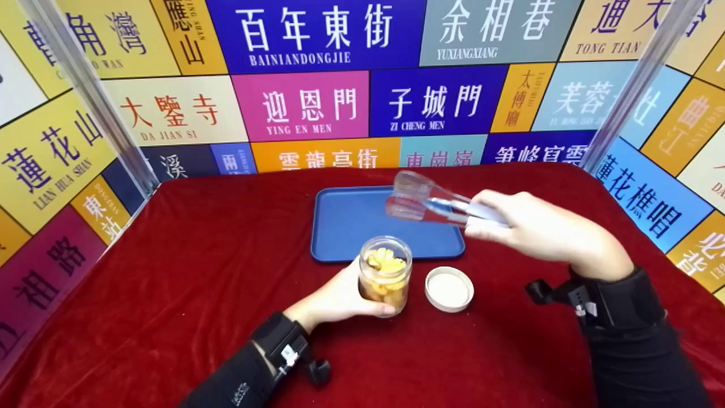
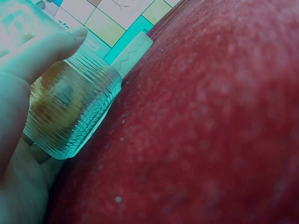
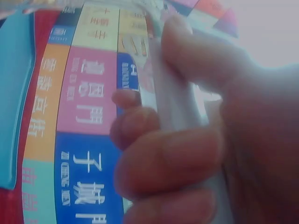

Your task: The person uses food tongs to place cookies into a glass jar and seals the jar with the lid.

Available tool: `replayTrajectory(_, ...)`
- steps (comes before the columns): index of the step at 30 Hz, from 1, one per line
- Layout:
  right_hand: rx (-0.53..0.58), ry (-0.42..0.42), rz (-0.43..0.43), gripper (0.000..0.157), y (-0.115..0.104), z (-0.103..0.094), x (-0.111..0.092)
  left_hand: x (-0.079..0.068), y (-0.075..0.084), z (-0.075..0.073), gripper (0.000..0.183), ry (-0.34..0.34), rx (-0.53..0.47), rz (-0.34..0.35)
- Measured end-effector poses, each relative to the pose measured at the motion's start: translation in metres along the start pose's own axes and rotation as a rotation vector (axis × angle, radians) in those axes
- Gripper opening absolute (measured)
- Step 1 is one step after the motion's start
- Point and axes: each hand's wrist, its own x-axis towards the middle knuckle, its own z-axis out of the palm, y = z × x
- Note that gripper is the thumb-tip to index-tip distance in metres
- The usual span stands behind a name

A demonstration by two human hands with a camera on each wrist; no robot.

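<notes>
My left hand (image 1: 340,296) grips a glass jar (image 1: 385,283) filled with yellow pieces, its mouth uncovered. In the left wrist view the thumb lies along the ribbed glass of the jar (image 2: 88,98). My right hand (image 1: 527,224) holds a pair of clear tongs (image 1: 447,207) by the handle, their flat ends blurred above the tray and pointing left. In the right wrist view the fingers (image 3: 168,158) curl round the pale handle. To the right of the jar lies a round white lid (image 1: 449,289), with its hollow side up.
A blue tray (image 1: 340,226) lies behind the jar on a red cloth (image 1: 198,272) that covers the table. Upright panels with printed signs (image 1: 311,107) enclose the back and sides, with metal posts at the two back corners.
</notes>
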Motion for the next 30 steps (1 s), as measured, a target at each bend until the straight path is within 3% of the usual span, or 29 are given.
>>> replayTrajectory(7, -0.044, 0.084, 0.093, 0.042, 0.034, -0.002, 0.009, 0.000, 0.000, 0.000, 0.100, 0.000, -0.006, 0.009)
replayTrajectory(12, -0.057, 0.092, 0.190, 0.049, 0.068, 0.002, 0.018, 0.000, 0.000, 0.000, 0.099, -0.005, -0.015, 0.011)
replayTrajectory(20, -0.012, 0.004, 0.331, 0.059, 0.123, 0.018, 0.025, 0.000, -0.001, 0.000, 0.098, -0.007, -0.033, 0.009)
replayTrajectory(30, 0.074, -0.097, 0.445, 0.054, 0.152, 0.036, 0.022, 0.001, 0.001, 0.001, 0.098, -0.011, -0.022, -0.009)
